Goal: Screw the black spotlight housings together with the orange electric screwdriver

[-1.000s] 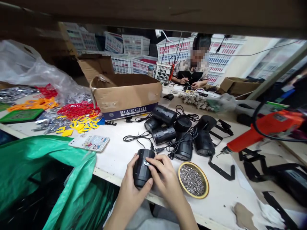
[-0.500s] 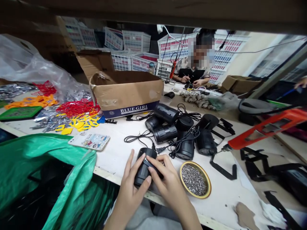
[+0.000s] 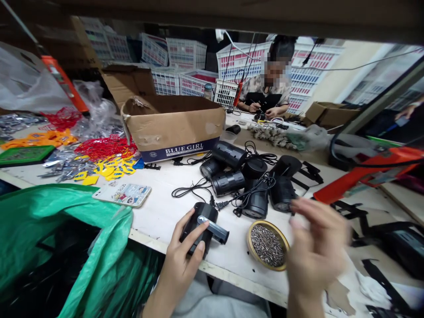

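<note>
Head cam looks down at a cluttered white workbench [image 3: 165,212]. Left hand [image 3: 180,260] is wrapped around a black cylindrical lamp housing [image 3: 198,223] at the near edge of the bench, thumb on one side, fingers [image 3: 198,232] curled over the top, so it's gripping that housing firmly. A small black bracket piece [image 3: 213,229] with a silver end sticks out from the housing just past the fingertips, toward the right.

Right hand [image 3: 314,247] is raised in the air off to the right, badly motion-blurred. Fingers look loosely spread and I can't make out anything in them, but honestly can't tell for sure.

Between the two hands, just beside the right one, sits a yellow-rimmed dish of small screws [image 3: 267,245]. Beyond the left fingertips there's a bunch of more black lamp housings [image 3: 245,185] with tangled black cords. Further back from that, a cardboard box [image 3: 174,128] marked BLUE GIRL. Off to the left of the left hand lies a phone [image 3: 122,194] in a printed case, and a green plastic bag [image 3: 66,229] hangs below the bench edge. An orange power screwdriver [image 3: 364,172] hangs past the right hand. Another person [image 3: 266,95] works at the far end.
</note>
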`<action>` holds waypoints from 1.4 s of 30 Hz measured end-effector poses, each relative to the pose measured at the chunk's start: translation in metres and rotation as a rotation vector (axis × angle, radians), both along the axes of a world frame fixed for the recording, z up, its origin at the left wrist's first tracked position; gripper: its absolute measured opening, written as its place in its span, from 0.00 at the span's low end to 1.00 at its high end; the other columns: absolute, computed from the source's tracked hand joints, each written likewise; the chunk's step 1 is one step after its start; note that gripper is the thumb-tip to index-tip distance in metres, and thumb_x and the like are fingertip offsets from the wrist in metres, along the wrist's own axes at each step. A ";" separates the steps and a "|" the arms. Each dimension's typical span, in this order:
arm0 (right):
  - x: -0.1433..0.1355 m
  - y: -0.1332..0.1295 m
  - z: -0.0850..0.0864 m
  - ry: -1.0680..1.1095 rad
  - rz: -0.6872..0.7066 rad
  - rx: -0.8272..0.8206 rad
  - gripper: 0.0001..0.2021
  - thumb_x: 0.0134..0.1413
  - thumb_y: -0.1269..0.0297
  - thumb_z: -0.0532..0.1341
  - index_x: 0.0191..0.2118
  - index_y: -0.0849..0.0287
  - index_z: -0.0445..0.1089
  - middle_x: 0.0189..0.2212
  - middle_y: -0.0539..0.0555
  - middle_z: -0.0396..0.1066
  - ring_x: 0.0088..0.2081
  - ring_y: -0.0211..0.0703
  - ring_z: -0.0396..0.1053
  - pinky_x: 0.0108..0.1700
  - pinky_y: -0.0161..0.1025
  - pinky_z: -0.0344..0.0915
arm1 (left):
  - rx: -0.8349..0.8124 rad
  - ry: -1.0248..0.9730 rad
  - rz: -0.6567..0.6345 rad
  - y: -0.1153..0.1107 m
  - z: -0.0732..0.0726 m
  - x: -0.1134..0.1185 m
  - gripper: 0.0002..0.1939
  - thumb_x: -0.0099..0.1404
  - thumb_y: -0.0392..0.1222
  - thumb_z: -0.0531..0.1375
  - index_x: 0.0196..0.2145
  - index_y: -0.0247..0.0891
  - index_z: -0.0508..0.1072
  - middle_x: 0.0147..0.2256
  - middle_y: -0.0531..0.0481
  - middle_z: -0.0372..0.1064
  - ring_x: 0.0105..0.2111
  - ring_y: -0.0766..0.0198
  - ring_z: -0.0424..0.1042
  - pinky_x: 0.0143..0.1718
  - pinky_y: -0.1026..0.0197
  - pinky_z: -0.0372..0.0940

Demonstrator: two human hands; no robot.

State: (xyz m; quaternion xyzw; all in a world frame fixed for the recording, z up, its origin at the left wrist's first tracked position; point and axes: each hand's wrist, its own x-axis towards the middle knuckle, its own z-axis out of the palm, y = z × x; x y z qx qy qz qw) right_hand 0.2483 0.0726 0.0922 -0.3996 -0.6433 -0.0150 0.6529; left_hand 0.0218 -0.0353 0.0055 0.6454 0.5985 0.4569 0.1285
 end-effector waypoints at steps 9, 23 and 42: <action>0.114 0.113 0.005 0.666 0.322 -0.724 0.33 0.66 0.40 0.41 0.36 0.59 0.76 0.34 0.64 0.75 0.43 0.61 0.77 0.45 0.58 0.71 | -0.038 -0.057 0.003 0.005 0.008 0.000 0.22 0.77 0.42 0.52 0.64 0.61 0.67 0.68 0.51 0.54 0.68 0.57 0.59 0.67 0.50 0.63; -0.006 0.002 0.055 0.579 0.748 -0.298 0.07 0.58 0.62 0.66 0.39 0.56 0.70 0.25 0.50 0.75 0.13 0.37 0.63 0.23 0.38 0.69 | -0.017 -0.028 -0.017 0.006 0.005 -0.003 0.23 0.76 0.41 0.53 0.64 0.61 0.66 0.68 0.53 0.53 0.67 0.60 0.59 0.67 0.55 0.63; -0.134 0.007 0.040 0.616 0.908 -0.257 0.03 0.62 0.69 0.63 0.41 0.56 0.68 0.18 0.41 0.64 0.16 0.34 0.59 0.23 0.35 0.63 | -0.033 -0.091 -0.051 0.006 0.008 -0.001 0.24 0.75 0.39 0.53 0.65 0.60 0.65 0.67 0.49 0.53 0.68 0.57 0.58 0.68 0.49 0.61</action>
